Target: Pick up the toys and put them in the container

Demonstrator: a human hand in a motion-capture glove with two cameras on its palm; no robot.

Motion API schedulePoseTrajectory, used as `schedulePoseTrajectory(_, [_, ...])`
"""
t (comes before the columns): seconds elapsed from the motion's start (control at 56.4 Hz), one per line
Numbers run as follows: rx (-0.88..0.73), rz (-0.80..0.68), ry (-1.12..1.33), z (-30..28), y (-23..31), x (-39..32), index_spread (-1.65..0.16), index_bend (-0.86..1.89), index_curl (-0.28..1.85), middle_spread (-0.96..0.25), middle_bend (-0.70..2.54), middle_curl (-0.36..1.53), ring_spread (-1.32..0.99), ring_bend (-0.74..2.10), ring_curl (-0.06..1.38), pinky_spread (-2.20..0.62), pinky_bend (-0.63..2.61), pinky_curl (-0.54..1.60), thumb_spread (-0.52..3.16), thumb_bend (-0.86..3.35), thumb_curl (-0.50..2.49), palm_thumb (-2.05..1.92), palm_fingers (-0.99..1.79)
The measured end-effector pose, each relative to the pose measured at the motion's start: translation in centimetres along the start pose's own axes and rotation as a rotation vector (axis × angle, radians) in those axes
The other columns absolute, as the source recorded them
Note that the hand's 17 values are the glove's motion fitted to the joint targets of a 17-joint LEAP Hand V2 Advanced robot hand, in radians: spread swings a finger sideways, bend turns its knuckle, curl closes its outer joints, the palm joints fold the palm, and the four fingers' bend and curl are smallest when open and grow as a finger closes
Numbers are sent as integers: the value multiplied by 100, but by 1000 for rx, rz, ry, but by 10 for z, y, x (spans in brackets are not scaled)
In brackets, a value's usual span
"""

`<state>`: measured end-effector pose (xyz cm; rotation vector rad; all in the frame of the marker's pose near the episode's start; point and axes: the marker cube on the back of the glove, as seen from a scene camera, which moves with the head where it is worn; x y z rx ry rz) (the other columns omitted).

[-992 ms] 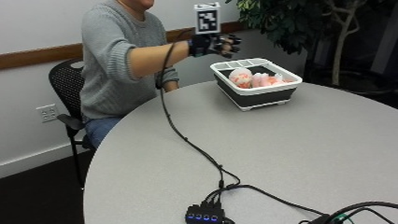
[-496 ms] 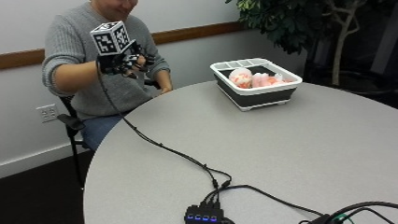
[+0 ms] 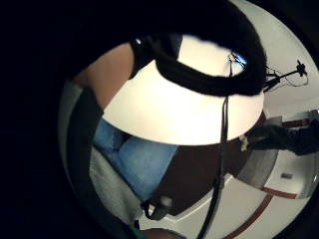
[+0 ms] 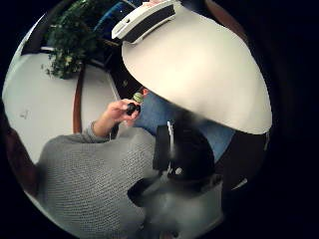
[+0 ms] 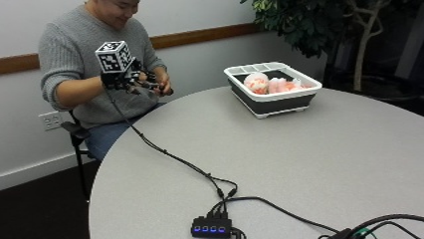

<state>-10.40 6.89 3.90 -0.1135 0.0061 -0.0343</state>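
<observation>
A white-rimmed dark container [image 5: 275, 102] stands at the far side of the round table [image 5: 311, 164], with pink toys [image 5: 268, 83] inside it. My gloved right hand [image 5: 129, 79] hangs in front of the person's chest, off the table's edge and well away from the container. Its fingers are relaxed and hold nothing. Next to it, the bare left hand [image 5: 162, 88] pinches a small dark object with a green tip [image 4: 134, 102]. The thumb side palm view shows the container [image 4: 144, 20] at the table's far rim.
A black cable runs across the table from the glove to a hub with blue lights [image 5: 211, 226] at the near edge. A potted plant [image 5: 318, 25] stands behind the container. The person sits on a chair [image 5: 76, 132] by the wall.
My right hand has drawn back from above the container to the person's chest and sunk a little. It now sits beside the bare hand.
</observation>
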Motion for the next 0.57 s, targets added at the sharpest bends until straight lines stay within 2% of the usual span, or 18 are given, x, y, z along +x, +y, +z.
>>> schedulePoseTrajectory(0.567, [-39,48,1,15,-9,11,-37,17,35,-16,15,26,-8,35,34,5,96,32,147,-1,32,1,-7])
